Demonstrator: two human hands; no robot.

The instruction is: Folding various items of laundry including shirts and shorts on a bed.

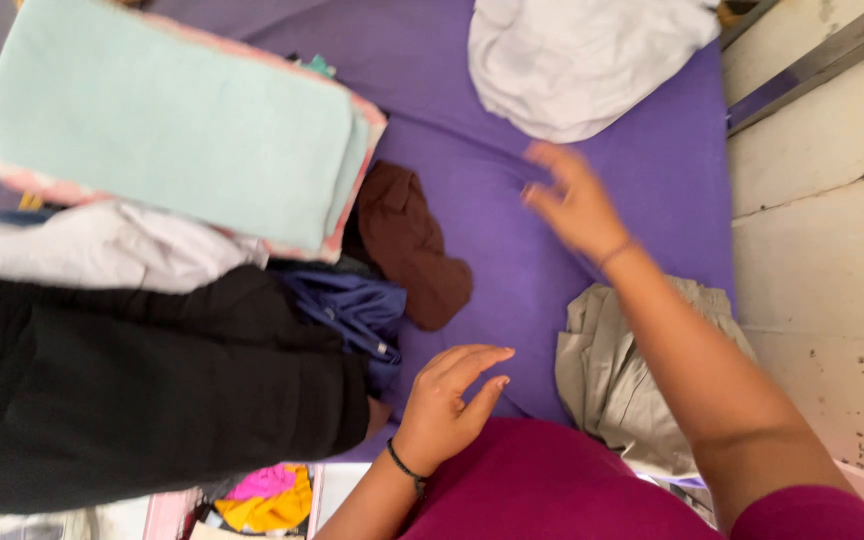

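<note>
My right hand [574, 203] reaches out over the purple sheet [512, 250], fingers spread and empty, just below a crumpled white garment [577, 60]. My left hand [452, 400] hovers near my body with fingers loosely apart, holding nothing, beside a blue garment [352, 310]. A brown cloth [407, 240] lies between the two hands. A beige garment [617, 375] sits under my right forearm.
A folded mint-green towel [167, 125] with pink edging rests on a pile at the left, above a white cloth [92, 250] and a large black garment [142, 390]. Bright pink and yellow clothes [267, 497] lie low down. A pale wall [827, 250] borders the right.
</note>
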